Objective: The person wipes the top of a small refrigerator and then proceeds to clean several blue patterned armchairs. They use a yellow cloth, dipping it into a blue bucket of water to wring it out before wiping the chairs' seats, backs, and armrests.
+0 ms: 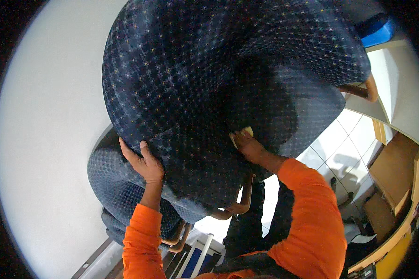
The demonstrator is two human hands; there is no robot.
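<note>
A chair with dark blue dotted upholstery [209,69] fills most of the view, close to the camera. My left hand [144,162] grips the lower edge of its padded part, fingers curled over the fabric. My right hand [246,144] presses a small pale yellow cloth or sponge [244,132] flat against the upholstery, in a shadowed patch. Both arms wear orange sleeves. A second chair of the same fabric [111,186] sits below and behind, with curved wooden armrests [242,200].
A plain white wall [46,139] runs along the left. White floor tiles [344,149] show at right, beside wooden desks or cabinets [395,176]. A blue object [377,30] sits at the top right. A white metal frame [202,253] stands near my legs.
</note>
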